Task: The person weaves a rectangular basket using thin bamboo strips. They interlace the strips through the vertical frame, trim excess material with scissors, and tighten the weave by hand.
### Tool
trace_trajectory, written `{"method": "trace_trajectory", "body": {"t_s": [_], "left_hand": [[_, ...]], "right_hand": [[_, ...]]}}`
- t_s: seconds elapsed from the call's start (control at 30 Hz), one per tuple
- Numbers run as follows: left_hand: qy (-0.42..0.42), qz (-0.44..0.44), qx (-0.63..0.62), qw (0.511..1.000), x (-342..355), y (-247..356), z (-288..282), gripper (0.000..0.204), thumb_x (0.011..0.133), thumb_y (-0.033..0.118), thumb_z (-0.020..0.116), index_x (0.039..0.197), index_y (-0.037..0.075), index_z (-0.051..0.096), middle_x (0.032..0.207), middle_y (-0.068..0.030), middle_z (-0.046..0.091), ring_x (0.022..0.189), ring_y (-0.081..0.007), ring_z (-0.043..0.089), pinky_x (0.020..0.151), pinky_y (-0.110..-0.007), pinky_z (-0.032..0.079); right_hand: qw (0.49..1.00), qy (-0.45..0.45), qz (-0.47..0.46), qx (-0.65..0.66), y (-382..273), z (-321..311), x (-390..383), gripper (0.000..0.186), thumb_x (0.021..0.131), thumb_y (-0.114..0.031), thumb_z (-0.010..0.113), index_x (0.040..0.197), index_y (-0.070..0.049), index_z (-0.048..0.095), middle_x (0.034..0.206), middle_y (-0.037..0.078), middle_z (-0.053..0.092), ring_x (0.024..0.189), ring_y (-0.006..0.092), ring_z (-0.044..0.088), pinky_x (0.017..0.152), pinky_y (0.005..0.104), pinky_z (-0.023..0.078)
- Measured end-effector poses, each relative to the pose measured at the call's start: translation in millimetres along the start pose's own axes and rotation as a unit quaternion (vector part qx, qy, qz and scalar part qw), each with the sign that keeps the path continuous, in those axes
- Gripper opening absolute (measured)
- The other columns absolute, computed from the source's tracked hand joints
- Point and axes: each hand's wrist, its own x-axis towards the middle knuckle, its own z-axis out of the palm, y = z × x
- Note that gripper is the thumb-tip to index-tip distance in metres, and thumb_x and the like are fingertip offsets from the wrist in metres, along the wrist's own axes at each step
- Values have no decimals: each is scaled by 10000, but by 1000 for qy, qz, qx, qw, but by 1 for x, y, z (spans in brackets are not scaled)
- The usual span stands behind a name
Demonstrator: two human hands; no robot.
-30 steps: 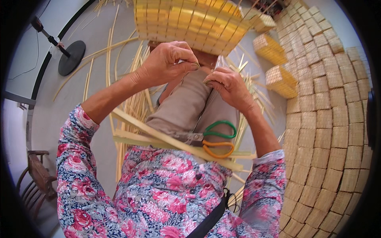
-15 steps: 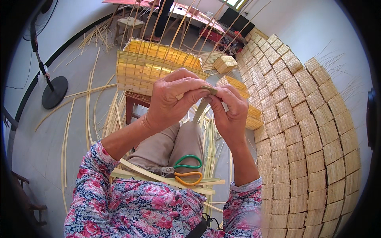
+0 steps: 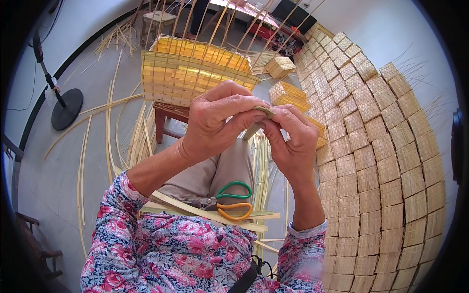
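Left hand (image 3: 215, 117) and right hand (image 3: 295, 141) both pinch one greenish strip (image 3: 265, 111), apparently bending it, so the next move likely calls for steady, even pressure

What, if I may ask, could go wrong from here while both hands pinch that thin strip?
The strip could crack or slip, as the left hand and right hand hold it in a small fingertip grip.
The scissors lie loose on the lap and might slide off if the legs shift.
The woven basket, which appears to rest on the red-brown stool, might tip if bumped.
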Motion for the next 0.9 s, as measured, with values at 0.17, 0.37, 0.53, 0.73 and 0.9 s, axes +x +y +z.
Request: {"method": "trace_trajectory", "body": {"t_s": [0.17, 0.37, 0.53, 0.73, 0.9], "left_hand": [[-15, 55, 40, 998, 0, -5, 0, 216, 824, 57, 759, 1035, 19, 734, 921, -73, 668, 783, -142, 646, 649, -251, 534], [-43, 42, 46, 997, 3, -6, 5, 249, 893, 32, 682, 1141, 37, 692, 935, -53, 670, 789, -139, 650, 690, -258, 544], [-122, -408, -260, 866, 1, -32, -4, 321, 975, 272, 604, 1223, 68, 625, 1096, -62, 647, 861, -141, 668, 734, -293, 577], [-129, -594, -421, 673, -32, -39, 5, 443, 1019, 434, 483, 1275, 83, 568, 1138, -124, 677, 951, -235, 692, 765, -396, 618], [-143, -685, -516, 495, -60, -98, -2, 545, 1051, 343, 366, 1296, -135, 463, 1148, -293, 637, 941, -314, 708, 743, -340, 647]], "right_hand": [[1000, -14, 10, -17, 2, -1, 0, 149, 815, 2, 698, 960, -3, 665, 804, 122, 638, 661, 253, 638, 572, 336, 502], [994, -22, -19, -101, 3, -10, 2, 134, 806, 2, 703, 930, -9, 656, 768, 100, 607, 576, 214, 588, 519, 323, 470], [983, 59, -106, -140, 14, -23, 8, 91, 799, -7, 684, 879, -41, 653, 728, 66, 554, 577, 184, 570, 506, 309, 458], [956, -49, -242, -157, -42, 23, -20, 106, 697, -147, 659, 721, -62, 599, 700, 37, 472, 638, 164, 582, 517, 300, 483], [961, -100, -238, -100, -49, 71, -58, 158, 641, -148, 641, 740, -37, 586, 753, 45, 504, 646, 147, 576, 546, 282, 493]]}}
